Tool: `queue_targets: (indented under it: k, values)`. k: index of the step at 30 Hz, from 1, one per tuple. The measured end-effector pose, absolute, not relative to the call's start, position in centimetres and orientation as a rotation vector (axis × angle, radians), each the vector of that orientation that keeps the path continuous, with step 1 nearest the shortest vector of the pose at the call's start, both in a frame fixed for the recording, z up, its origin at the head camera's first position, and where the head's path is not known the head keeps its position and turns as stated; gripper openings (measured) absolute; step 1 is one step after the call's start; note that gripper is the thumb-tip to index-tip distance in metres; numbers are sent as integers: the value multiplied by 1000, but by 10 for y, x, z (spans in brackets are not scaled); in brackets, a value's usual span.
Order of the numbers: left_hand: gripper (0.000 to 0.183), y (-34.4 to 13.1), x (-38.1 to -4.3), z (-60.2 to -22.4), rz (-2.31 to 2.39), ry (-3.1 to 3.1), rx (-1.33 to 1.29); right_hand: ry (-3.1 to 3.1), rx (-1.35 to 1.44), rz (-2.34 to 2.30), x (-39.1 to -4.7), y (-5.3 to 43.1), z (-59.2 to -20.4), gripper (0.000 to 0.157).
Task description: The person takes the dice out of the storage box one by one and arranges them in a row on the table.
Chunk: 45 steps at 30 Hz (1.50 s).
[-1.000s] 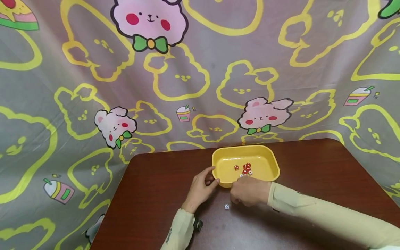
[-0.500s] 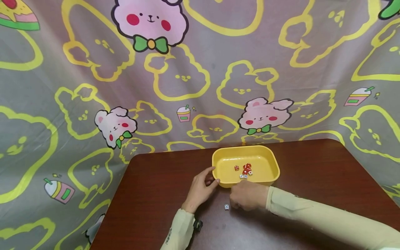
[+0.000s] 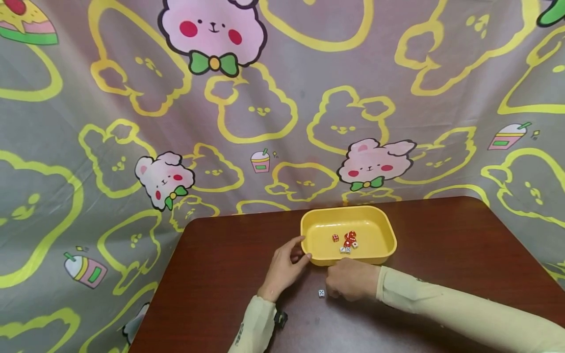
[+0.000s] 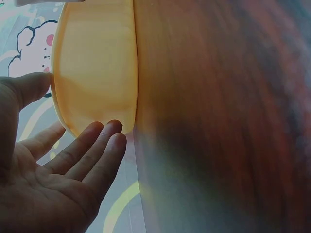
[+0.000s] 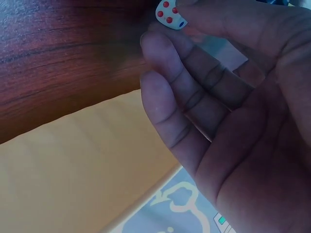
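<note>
A yellow plastic tub (image 3: pixel 319 214) stands near the back of the table with several red and white dice (image 3: pixel 348 243) inside. At its left end is my left hand (image 3: pixel 282 268), its thumb at the rim and its fairly straight fingers (image 4: pixel 74 149) resting against the outer wall. Just in front of the tub my right hand (image 3: pixel 351 279) pinches a white die (image 5: pixel 168 14) with red dots by the thumb and a fingertip. On the table just left of the right hand lies another white die (image 3: pixel 321 293).
The dark red-brown table (image 3: pixel 225 274) reaches back to a grey curtain (image 3: pixel 302 117) with yellow and pink cartoon prints. A dark band (image 3: pixel 280 318) sits on the left wrist.
My right hand has drawn slightly back toward me from the tub's front rim, uncovering white dice inside. The left hand, the tub and the die on the table have stayed put.
</note>
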<state>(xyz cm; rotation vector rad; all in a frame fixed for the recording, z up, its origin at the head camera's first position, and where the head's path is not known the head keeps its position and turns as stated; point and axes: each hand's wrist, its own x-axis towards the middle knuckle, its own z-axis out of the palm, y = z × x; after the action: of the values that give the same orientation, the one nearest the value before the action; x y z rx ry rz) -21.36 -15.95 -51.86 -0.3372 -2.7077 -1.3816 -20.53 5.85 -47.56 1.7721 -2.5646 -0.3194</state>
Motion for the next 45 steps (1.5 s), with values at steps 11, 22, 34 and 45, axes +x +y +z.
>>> queue_targets:
  k: [11, 22, 34, 45]
  values:
    - [52, -159, -214, -518, -1380, -2706, -336, -2572, 1772, -329, -202, 60, -477, 31]
    - [52, -159, -212, -518, -1390, -2713, -317, -2592, 1762, -413, -200, 58, -476, 27]
    - [52, -159, -213, -517, -1385, -2719, -320, -2615, 1748, -418, -199, 57, -474, 26]
    - [52, -159, -213, -517, -1395, -2712, -318, -2565, 1716, -410, -200, 58, -470, 25]
